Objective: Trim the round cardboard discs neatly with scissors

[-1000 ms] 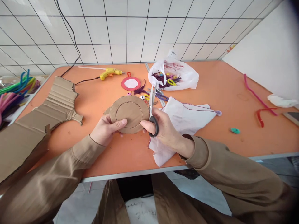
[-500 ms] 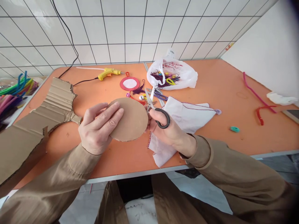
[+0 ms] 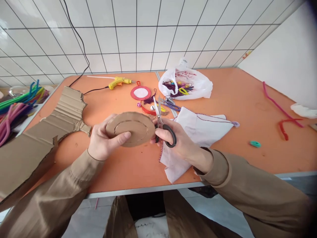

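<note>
A round cardboard disc [image 3: 133, 129] with a curved line of cuts or marks inside its rim is held above the table. My left hand [image 3: 105, 138] grips its left side, thumb on the upper face and the other fingers mostly hidden behind. Black-handled scissors [image 3: 170, 137] are in my right hand [image 3: 177, 137], blades pointing up and slightly parted. That hand is at the disc's right edge. Below and right of it lies a white cloth pouch [image 3: 198, 127] with dark red stitching.
A large cut cardboard piece [image 3: 32, 148] covers the left. Farther back are a yellow glue gun [image 3: 120, 82], a red-rimmed round piece [image 3: 140, 93], a plastic bag [image 3: 200, 84] of threads and purple scissors [image 3: 173, 105]. Pipe cleaners [image 3: 282, 105] lie at right.
The disc has been turned over, so its marked face shows. My left thumb now rests on top where the fingers were. The whole view has shifted slightly.
</note>
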A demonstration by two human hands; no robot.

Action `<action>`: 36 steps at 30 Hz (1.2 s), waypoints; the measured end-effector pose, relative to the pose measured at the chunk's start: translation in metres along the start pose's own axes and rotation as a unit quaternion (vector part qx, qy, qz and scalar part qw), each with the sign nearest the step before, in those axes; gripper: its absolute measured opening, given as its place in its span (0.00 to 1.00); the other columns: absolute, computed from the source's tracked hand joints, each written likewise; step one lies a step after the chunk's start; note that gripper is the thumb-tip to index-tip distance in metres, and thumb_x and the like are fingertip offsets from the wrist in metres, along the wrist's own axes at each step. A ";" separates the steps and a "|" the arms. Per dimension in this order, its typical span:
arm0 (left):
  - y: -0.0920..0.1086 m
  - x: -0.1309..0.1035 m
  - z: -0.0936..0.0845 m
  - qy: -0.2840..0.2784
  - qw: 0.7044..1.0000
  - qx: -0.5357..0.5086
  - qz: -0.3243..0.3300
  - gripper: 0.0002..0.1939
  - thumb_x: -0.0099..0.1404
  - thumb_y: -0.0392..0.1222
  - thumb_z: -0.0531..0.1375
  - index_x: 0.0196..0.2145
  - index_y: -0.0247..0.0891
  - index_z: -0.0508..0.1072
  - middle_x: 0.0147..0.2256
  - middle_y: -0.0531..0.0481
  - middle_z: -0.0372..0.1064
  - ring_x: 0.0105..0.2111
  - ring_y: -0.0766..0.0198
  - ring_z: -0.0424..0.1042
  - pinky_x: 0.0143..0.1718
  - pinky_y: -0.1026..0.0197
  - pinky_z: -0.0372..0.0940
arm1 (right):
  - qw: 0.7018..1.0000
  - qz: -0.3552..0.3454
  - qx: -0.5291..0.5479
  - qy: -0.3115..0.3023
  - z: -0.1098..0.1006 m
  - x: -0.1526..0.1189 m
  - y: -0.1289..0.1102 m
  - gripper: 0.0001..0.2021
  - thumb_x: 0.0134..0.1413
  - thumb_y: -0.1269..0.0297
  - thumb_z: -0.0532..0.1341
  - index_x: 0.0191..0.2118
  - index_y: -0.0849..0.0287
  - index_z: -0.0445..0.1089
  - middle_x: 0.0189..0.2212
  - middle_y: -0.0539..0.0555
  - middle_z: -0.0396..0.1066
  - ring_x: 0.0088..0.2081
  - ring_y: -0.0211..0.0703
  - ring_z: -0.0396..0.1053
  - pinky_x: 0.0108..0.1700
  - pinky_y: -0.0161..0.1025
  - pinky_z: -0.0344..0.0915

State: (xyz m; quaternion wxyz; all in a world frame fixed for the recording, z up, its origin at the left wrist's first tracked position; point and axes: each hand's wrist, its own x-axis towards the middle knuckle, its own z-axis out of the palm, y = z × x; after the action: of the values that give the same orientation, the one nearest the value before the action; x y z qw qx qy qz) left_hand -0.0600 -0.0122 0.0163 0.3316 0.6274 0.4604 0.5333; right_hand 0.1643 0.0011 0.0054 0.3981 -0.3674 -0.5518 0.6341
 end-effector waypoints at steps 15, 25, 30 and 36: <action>-0.001 0.003 0.008 0.059 0.948 -0.247 -0.192 0.15 0.45 0.34 0.73 0.34 0.40 0.83 0.34 0.50 0.82 0.35 0.57 0.78 0.39 0.56 0.74 | 0.928 -0.127 -0.346 -0.052 -0.007 -0.010 -0.007 0.13 0.46 0.63 0.68 0.23 0.57 0.62 0.18 0.43 0.52 0.22 0.33 0.47 0.22 0.34 0.49; -0.007 0.004 0.006 0.086 0.954 -0.236 -0.165 0.15 0.43 0.34 0.73 0.33 0.40 0.82 0.32 0.52 0.81 0.33 0.58 0.78 0.36 0.57 0.73 | 0.955 -0.027 -0.288 -0.062 -0.007 -0.010 -0.011 0.23 0.47 0.58 0.68 0.20 0.56 0.51 0.19 0.43 0.44 0.23 0.33 0.42 0.23 0.35 0.43; -0.004 0.003 0.006 0.071 0.946 -0.252 -0.193 0.17 0.44 0.34 0.73 0.35 0.40 0.82 0.32 0.51 0.81 0.34 0.57 0.78 0.35 0.60 0.72 | 0.958 0.037 -0.275 -0.066 -0.010 -0.010 -0.010 0.15 0.47 0.56 0.68 0.23 0.58 0.64 0.20 0.43 0.48 0.24 0.34 0.48 0.26 0.35 0.48; -0.002 0.003 0.006 0.050 0.940 -0.261 -0.216 0.16 0.46 0.34 0.73 0.35 0.39 0.82 0.33 0.50 0.82 0.35 0.57 0.79 0.36 0.60 0.72 | 0.955 0.053 -0.285 -0.068 -0.010 -0.009 -0.011 0.12 0.47 0.57 0.68 0.25 0.60 0.69 0.20 0.43 0.52 0.23 0.34 0.52 0.24 0.35 0.51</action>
State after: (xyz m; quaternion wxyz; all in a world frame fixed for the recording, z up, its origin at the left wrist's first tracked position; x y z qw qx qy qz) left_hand -0.0542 -0.0085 0.0139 0.5673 0.3771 0.4455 0.5809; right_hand 0.1781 -0.0023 0.0152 0.2043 -0.4499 -0.7154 0.4940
